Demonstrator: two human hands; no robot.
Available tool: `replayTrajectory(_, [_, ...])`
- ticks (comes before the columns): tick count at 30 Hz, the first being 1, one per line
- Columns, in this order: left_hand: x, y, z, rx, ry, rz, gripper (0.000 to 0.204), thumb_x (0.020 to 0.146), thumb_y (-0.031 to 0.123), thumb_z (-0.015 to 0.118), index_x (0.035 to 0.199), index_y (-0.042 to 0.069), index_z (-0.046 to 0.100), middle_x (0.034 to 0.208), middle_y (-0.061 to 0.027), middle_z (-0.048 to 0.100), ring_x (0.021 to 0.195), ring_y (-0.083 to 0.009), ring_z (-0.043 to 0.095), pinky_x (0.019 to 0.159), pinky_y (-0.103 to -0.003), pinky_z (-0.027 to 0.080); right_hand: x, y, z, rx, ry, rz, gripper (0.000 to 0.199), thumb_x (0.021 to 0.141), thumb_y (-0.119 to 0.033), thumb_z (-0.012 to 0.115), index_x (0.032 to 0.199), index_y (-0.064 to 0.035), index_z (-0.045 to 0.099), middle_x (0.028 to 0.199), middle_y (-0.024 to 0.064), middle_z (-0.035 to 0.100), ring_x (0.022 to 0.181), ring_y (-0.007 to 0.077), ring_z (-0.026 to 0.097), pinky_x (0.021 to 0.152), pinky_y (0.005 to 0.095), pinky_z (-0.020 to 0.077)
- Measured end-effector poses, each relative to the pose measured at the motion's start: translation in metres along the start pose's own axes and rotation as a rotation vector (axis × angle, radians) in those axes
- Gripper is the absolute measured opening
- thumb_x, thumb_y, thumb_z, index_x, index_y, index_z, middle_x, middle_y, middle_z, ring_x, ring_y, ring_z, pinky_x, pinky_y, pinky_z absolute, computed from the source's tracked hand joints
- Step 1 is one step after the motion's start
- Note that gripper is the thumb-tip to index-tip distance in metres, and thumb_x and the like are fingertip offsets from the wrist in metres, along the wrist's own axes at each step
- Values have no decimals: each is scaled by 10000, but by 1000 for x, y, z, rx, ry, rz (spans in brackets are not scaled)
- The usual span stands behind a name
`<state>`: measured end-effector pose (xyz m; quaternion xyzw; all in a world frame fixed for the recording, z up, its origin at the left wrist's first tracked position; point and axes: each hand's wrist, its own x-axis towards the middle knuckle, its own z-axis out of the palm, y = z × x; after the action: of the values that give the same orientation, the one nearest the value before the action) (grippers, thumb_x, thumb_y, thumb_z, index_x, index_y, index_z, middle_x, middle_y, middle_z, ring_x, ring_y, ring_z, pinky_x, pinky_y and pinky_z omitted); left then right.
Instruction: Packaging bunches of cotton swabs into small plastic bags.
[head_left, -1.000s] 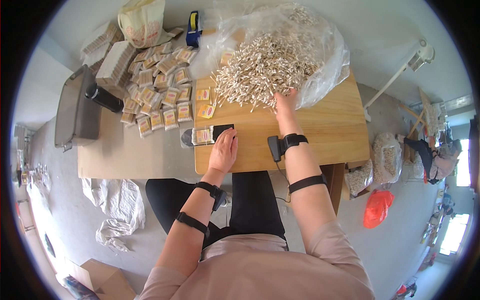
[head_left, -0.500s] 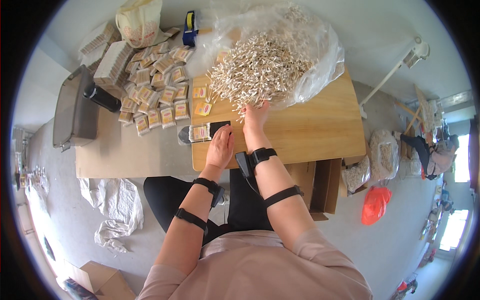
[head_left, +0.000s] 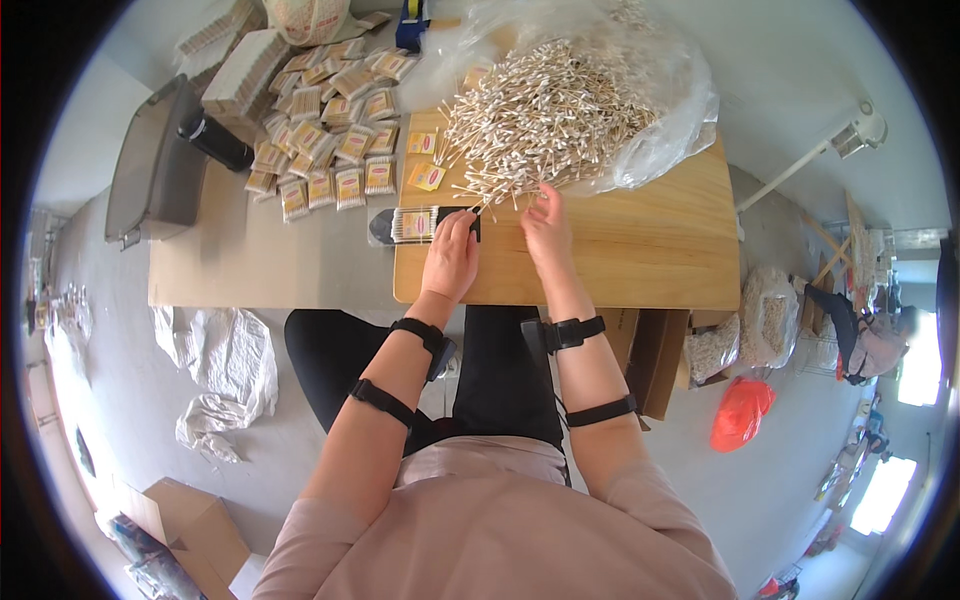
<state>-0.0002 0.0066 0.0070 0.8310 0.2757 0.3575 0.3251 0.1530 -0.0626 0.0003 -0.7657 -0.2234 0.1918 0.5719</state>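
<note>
A heap of loose cotton swabs (head_left: 550,120) with pale sticks spreads out of a clear plastic bag (head_left: 670,140) on the wooden board. My right hand (head_left: 546,232) is at the heap's near edge, fingers partly curled and apart, with no swab plainly visible in them. Beside it, my left hand (head_left: 452,258) has its fingers stretched over a flat black piece (head_left: 470,226) at the board's left side. These fingers reach the right end of a clear pack of cotton swabs (head_left: 413,225) with a yellow label. What lies under its fingertips is hidden.
Many filled swab packs (head_left: 320,135) are piled on the left, near stacked packs (head_left: 245,75). Two yellow label cards (head_left: 425,176) lie on the wooden board (head_left: 640,240). A black bottle (head_left: 218,142) and a grey bin (head_left: 155,170) stand far left; an open carton (head_left: 650,365) sits below right.
My right hand has drawn back from the heap and a little to the right; swabs now lie nearer my left fingers. The whole view has shifted, and my left hand stays by the pack.
</note>
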Motion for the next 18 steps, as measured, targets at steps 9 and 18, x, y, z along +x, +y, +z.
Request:
replayTrajectory(9, [0,6,4,400,-167,130,373,887,207,575,1259,181,573,1359,-121,465,1314,-301,386,1106,-453,307,-20,-5,-5,-694,80,-533,241,811,-201,698,1014,-114,601,922,102,576,839,305,595,709,402,505])
replayTrajectory(18, [-4,5,4,303,-133,125,171,870,199,607,996,89,643,1201,-112,553,1210,-300,480,1049,-432,371,-12,-1,2,-698,194,-416,86,838,-160,652,894,-111,609,877,89,571,779,316,597,634,427,494])
